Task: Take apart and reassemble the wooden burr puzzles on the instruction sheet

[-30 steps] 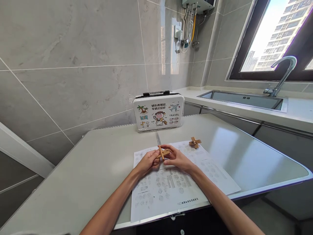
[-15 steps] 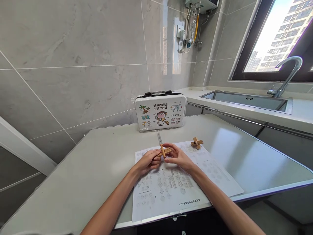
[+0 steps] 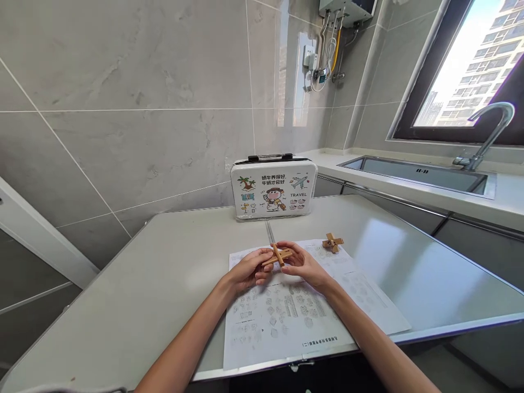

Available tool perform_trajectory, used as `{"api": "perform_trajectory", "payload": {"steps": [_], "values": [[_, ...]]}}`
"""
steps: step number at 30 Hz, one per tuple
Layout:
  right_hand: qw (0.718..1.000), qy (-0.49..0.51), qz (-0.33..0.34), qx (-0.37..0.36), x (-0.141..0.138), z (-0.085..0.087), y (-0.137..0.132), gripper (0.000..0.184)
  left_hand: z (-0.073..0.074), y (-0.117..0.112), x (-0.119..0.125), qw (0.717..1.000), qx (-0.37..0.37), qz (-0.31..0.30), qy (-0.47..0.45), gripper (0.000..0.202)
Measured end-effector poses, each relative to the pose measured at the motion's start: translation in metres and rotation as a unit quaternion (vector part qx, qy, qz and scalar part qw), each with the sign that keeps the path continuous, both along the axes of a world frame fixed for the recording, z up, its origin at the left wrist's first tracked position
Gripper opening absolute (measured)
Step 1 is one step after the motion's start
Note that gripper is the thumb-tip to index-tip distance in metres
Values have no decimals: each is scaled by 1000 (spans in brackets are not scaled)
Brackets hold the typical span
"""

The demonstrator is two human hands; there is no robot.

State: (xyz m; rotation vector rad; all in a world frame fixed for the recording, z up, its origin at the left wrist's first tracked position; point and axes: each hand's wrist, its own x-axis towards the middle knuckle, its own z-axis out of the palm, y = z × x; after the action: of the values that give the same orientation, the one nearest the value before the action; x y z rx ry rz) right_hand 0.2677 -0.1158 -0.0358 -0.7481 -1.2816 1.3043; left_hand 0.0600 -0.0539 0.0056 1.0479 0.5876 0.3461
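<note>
Two small wooden puzzle sticks point(image 3: 279, 255) are crossed over one another between my hands, above the printed sheet. My left hand point(image 3: 250, 269) pinches the flatter stick by its left end, thumb on top. At the other side my right hand point(image 3: 303, 266) closes its fingers and thumb around the upright stick's ends. Below lies the white instruction sheet point(image 3: 282, 322), covered in small diagrams. At its upper right edge rests a cross-shaped wooden puzzle point(image 3: 333, 242), apart from both hands.
A white cartoon suitcase point(image 3: 274, 188) stands upright at the back of the folding table point(image 3: 184, 245), against the tiled wall. To the right are a counter with a sink point(image 3: 417, 172) and a curved faucet point(image 3: 489, 131). The table's front edge runs close to my forearms.
The whole view has shifted slightly, with the scene sitting a little further right. My hands still hold the crossed sticks in nearly the same pose.
</note>
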Motion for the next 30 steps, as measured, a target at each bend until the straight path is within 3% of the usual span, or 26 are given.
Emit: {"api": "perform_trajectory", "payload": {"steps": [9,17,30], "values": [[998,-12,-60,19,-2,-9,4,69,-12,4,1,999,47,-13,22,41],[999,-43,-17,17,-2,-6,-1,70,-19,5,1,997,65,-29,9,43],[995,-67,-68,32,-5,-5,-1,72,-27,4,9,991,126,18,46,44]]}}
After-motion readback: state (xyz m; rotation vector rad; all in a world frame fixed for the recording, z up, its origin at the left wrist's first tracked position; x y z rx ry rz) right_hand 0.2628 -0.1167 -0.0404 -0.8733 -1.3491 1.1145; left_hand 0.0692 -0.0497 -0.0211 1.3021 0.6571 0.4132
